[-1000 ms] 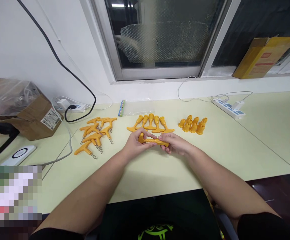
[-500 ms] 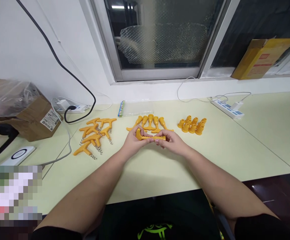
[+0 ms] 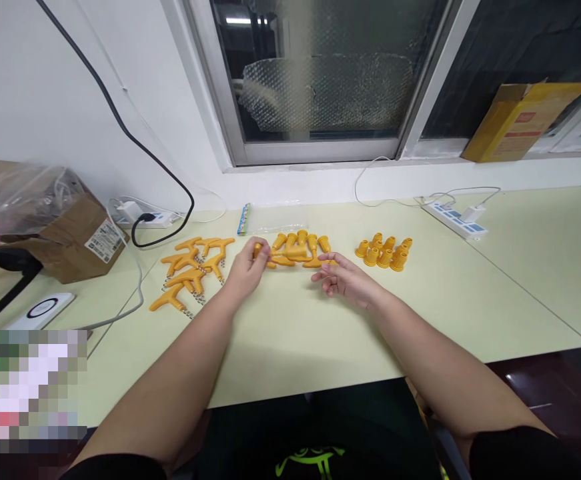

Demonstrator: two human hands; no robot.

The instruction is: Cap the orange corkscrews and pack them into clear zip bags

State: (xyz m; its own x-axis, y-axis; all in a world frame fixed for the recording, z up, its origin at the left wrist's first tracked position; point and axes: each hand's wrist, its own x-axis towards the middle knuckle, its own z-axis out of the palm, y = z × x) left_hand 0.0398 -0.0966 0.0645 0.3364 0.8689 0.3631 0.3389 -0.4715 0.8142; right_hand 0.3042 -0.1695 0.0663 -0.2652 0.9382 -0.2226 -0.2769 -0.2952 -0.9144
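Observation:
My left hand [image 3: 246, 268] is closed around the T-handle of a yellow corkscrew [image 3: 296, 253], whose shaft is covered by a yellow sleeve pointing right. Behind it, partly hidden, lies a row of several sleeved corkscrews [image 3: 303, 237], handles toward me. My right hand [image 3: 349, 281] is apart from the held piece, its fingers spread and nothing in them. To the left of my left hand lie several yellow corkscrews with bare metal spirals [image 3: 185, 275]. Beyond my right hand, several loose yellow sleeves [image 3: 385, 257] stand upright in a cluster.
A clear plastic bag [image 3: 275, 219] lies by the wall. Power strips sit at the back left and back right [image 3: 454, 219]. A cardboard box [image 3: 83, 233], a black cable [image 3: 105, 107] and a white charging pad [image 3: 40, 312] are on the left. A yellow box [image 3: 527, 123] leans at the window.
My right hand has let go of the sleeved corkscrew and opened, shifting slightly right. My left hand has carried the corkscrew left and away from me, toward the row.

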